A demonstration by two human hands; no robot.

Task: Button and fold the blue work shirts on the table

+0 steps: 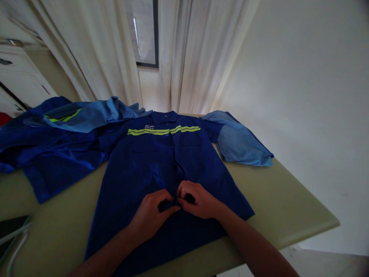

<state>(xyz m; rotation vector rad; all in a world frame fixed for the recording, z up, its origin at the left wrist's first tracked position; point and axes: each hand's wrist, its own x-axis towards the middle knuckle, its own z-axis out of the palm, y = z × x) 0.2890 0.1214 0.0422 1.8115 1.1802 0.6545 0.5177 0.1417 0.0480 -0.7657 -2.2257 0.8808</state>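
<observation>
Head view: nearest are two bare hands, meeting low on the shirt front. L hand (152,211) and R hand (198,200) each have fingers drawn to a pinch, thumb tip toward forefinger tip, w/ a bit of cloth btwn; too dark to tell if a button or its hole is in there. Off L, near the edge: a dark item (13,231) w/ a pale cord. The dk-blue shirt (138,173) lies flat, front up, on the worktop (288,207), hem near, collar away. Step in hand is prob. working a lower fastening, since the front gap (174,154) runs loose from chest to hands; can't tell if doing up or undoing. Next move likely calls for one hand steadying the edge, the other guiding the button, w/o tugging the cloth askew. Farther: heaped blue clothes (66,161) by one sleeve, lt-blue garment (245,142) by the other, chest stripe (148,132) across the shirt; beyond, curtains (204,46).
</observation>
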